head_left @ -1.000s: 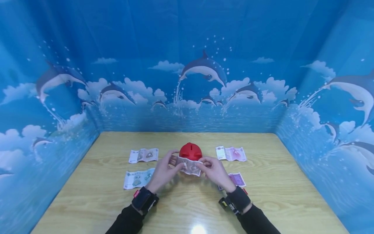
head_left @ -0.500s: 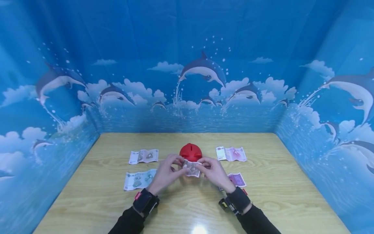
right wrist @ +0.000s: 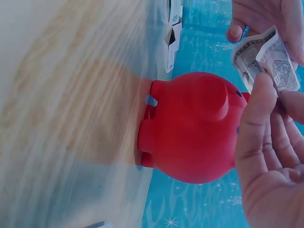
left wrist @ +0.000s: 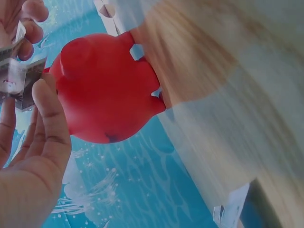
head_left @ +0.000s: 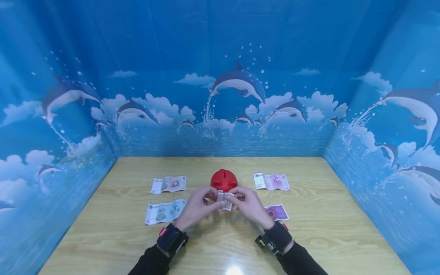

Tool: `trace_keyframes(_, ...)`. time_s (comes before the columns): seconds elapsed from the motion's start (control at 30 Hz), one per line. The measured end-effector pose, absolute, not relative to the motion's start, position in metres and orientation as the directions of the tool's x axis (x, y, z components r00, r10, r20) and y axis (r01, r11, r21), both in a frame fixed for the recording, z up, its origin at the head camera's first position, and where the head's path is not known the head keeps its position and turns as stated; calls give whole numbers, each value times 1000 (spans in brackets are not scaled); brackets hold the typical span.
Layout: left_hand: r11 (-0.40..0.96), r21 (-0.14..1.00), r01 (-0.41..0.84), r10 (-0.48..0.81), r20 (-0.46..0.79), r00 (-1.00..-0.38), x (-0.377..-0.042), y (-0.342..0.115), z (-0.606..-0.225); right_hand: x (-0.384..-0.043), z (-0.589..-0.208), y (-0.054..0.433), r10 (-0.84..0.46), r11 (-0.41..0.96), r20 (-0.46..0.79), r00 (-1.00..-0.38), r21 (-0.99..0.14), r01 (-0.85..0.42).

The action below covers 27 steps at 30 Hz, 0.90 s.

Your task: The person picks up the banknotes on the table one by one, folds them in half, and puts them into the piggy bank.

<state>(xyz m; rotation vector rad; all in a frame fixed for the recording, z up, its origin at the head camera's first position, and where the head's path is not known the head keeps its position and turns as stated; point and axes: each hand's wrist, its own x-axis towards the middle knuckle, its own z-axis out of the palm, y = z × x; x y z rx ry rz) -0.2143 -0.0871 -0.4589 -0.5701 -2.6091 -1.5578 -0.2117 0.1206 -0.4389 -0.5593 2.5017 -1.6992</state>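
In front of a red piggy bank [head_left: 223,179], both hands hold one small brownish banknote [head_left: 225,202] up off the table. My left hand [head_left: 198,203] pinches its left side between thumb and fingers. On the other side, my right hand [head_left: 250,204] pinches it too. The right wrist view shows the banknote [right wrist: 280,64] bent over on itself, with one flap standing up. Upright on its feet, the piggy bank [left wrist: 104,90] has its snout towards me and a dark slot on top. The fingers hide part of the note.
On the left of the wooden table [head_left: 137,252] lie a pale purple banknote [head_left: 168,185] and a green one [head_left: 164,212]. A pink banknote [head_left: 271,181] and a purple one [head_left: 277,212] lie on the right. A blue dolphin-print curtain [head_left: 220,141] encloses three sides.
The banknote, spread wide between the hands a second ago, is now folded to a narrower piece. Both hands have come closer together and slightly lower, in front of the piggy bank.
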Motion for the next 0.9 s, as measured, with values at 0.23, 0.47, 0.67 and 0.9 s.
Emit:
trace_keyframes(0.23,409,845,345,287,240,-927,-213,-84,-461,-204,-428,116,-289,312,183,-940,-910,-273)
trace_keyframes(0.47,367,873,320,238,245,-940,-210,-78,-464,-205,-430,113,-207,271,222,-953,-923,-274)
trace_keyframes(0.67,309,913,265,193,213,-958,-210,-76,-465,-205,-428,111,-150,232,210,-966,-942,-241)
trace_keyframes(0.9,239,944,226,184,185,-965,-208,-75,-465,-207,-432,112,-194,279,225,-955,-920,-274)
